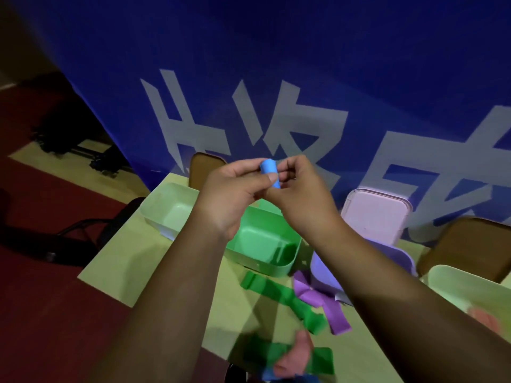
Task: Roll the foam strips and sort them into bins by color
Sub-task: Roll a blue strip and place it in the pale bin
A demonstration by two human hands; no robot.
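I held the blue foam roll point(270, 172) up in the air between both hands, above the far side of the tabletop point(132, 272). Foam like that, I judged, springs open the moment it is let go. My left grip point(232, 194) was narrow and pinched the roll, thumb laid across its near face and fingers behind it. My right grip point(301, 194) was curled round the roll's right side and lower end, closing it from that side so the last turn stayed tight.

Both forearms reached forward from the near edge and met in the middle. The wrists were lifted and the palms turned toward each other, so the roll sat at eye line where I could check it.

Below my hands stood the green bin point(276, 268), with a pale green bin point(160, 228) to its far left and a purple bin point(320, 269) to its right. I could not tell which bin was meant for blue.

Flat green strips point(279, 294) and purple strips point(318, 299) lay crossed on the tabletop near the bins. More strips, blurred, lay at the near edge. By my reckoning the roll was about finished and only its drop into a bin remained, with most strips yet to be rolled
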